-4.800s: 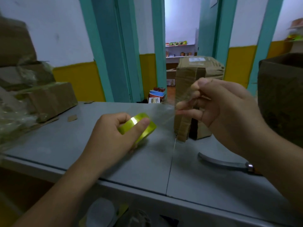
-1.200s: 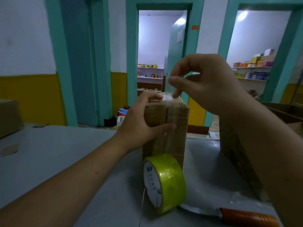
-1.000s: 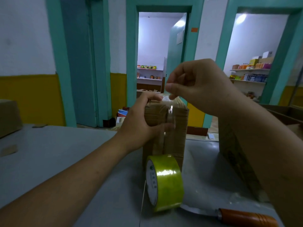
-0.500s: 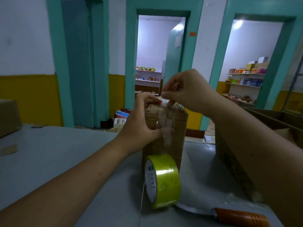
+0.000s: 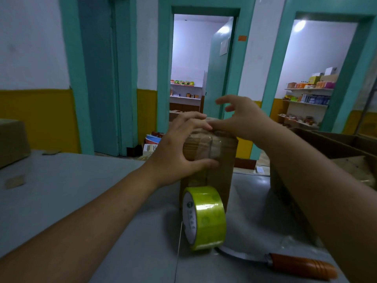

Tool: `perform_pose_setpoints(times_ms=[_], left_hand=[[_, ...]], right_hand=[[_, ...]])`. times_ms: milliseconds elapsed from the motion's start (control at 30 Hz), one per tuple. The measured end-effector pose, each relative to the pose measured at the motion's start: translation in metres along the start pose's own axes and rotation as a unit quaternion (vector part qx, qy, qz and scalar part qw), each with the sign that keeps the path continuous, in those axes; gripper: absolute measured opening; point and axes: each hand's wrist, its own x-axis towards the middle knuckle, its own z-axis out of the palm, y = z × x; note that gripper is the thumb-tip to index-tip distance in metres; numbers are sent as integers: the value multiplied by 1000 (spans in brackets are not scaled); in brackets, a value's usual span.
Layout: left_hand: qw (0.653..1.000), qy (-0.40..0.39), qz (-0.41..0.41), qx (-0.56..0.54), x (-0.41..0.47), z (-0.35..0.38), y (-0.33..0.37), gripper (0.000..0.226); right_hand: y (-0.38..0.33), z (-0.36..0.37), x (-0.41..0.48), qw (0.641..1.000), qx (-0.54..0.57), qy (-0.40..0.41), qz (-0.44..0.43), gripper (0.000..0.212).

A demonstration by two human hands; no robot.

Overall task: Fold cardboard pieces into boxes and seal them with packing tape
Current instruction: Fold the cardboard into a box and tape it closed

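Right hand (image 5: 244, 119) down onto box top since half a second ago: pinch on clear tape strip (image 5: 213, 148) released, fingers spread, thumb pressing strip flat. Left hand (image 5: 175, 152) still clasps tall brown cardboard box (image 5: 226, 170), thumb on near face. Box upright on grey surface (image 5: 61, 190); yellow-green tape roll (image 5: 208, 217) unmoved, just near of it.

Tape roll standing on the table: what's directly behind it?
A tall cardboard box stands behind the tape roll, with the left hand gripping it and the right hand pressing its top. The roll hides the box's lower front and the tip of the knife.
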Motion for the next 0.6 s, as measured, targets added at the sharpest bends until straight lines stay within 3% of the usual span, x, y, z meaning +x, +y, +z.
perform_pose_setpoints(times_ms=[67, 100, 233, 267, 333, 400, 467, 533, 600], left_hand=[[998, -53, 7, 26, 3, -10, 0, 74], [996, -83, 12, 42, 5, -16, -1, 77], [982, -171, 15, 74, 11, -39, 1, 84], [978, -197, -3, 71, 12, -45, 4, 82], [964, -257, -52, 40, 18, -56, 7, 75], [949, -300, -96, 8, 30, -68, 17, 63], [938, -319, -125, 43, 53, -72, 26, 49], [923, -345, -119, 122, 84, -62, 37, 45], [901, -392, -71, 171, 107, -42, 51, 55]], right_hand=[[6, -1, 1, 999, 30, 26, 34, 79], [10, 0, -4, 997, 37, 55, 35, 74], [13, 4, -68, 967, 30, 240, -82, 21], [12, 4, -91, 963, 36, 242, -118, 18], [2, 7, -134, 983, 91, 124, -97, 37], [-7, 14, -165, 994, 110, -27, 10, 55], [-6, 24, -180, 987, 105, -95, 78, 67], [-7, 35, -186, 974, 148, -137, 101, 58], [-8, 46, -188, 962, 203, -150, 104, 34]])
